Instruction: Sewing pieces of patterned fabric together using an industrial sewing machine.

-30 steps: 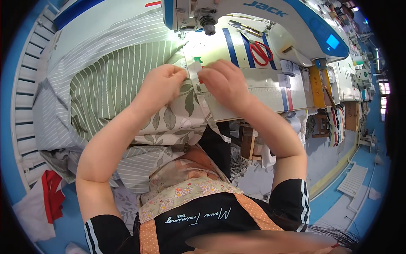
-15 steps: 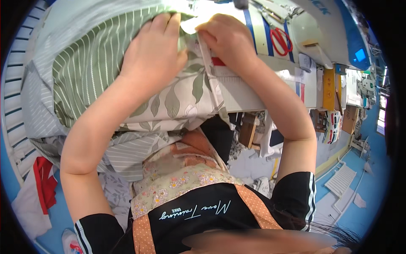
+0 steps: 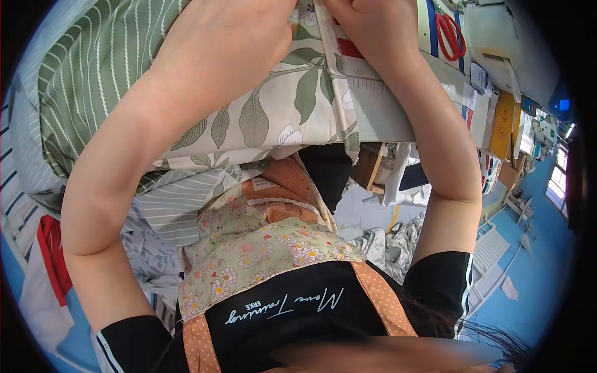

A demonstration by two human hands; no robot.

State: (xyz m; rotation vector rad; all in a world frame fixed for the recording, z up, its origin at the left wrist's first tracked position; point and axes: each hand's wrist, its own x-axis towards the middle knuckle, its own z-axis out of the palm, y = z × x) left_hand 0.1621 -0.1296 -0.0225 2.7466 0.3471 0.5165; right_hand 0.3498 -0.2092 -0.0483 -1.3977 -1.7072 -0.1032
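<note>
Leaf-printed cream fabric (image 3: pixel 254 118) lies across the work surface and hangs over its near edge; its green striped side (image 3: pixel 102 65) shows at the left. My left hand (image 3: pixel 239 37) rests flat on this fabric, thumb apart, its other fingertips cut off by the upper edge. My right hand (image 3: pixel 382 28) is at the fabric's right border, fingers curled and closed at a narrow folded strip (image 3: pixel 336 68). The upper edge of the picture hides the tips of that hand too. Beneath my right wrist is a pale table plate with ruler markings (image 3: pixel 373 102).
Red-handled scissors (image 3: pixel 451 37) lie right of my right hand, near a white machine body (image 3: pixel 507 31). A yellow box-like part (image 3: pixel 504 124) stands farther right. Grey striped fabric (image 3: pixel 177 211) hangs toward my lap. Below the table is a wooden frame (image 3: pixel 370 168).
The view has shifted, so my hands and the fabric appear higher and larger, with the fingertips now out of the picture. My left hand still lies on the fabric, my right at its border.
</note>
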